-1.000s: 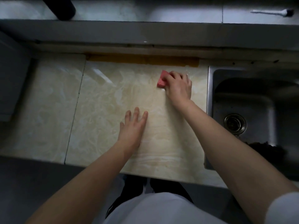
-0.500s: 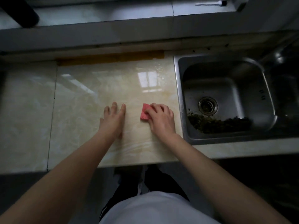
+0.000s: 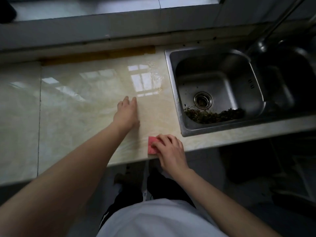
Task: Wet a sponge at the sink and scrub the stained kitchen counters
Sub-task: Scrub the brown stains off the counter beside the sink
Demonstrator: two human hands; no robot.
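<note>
1. Sponge [image 3: 152, 146], pink, sits at the counter [image 3: 77, 103] front edge, just left of the sink [image 3: 220, 89].
2. We see the right hand [image 3: 169, 151] curled over it, pressing down.
3. We see the left hand [image 3: 127, 113] lying flat, fingers extended, on the counter.

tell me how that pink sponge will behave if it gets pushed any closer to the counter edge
The pink sponge looks thin and flat, so it probably slides rather than rolls. The counter looks glossy and wet, so it likely glides easily. It sits right at the front edge under the right hand, so a further pull could tip it off.
</note>
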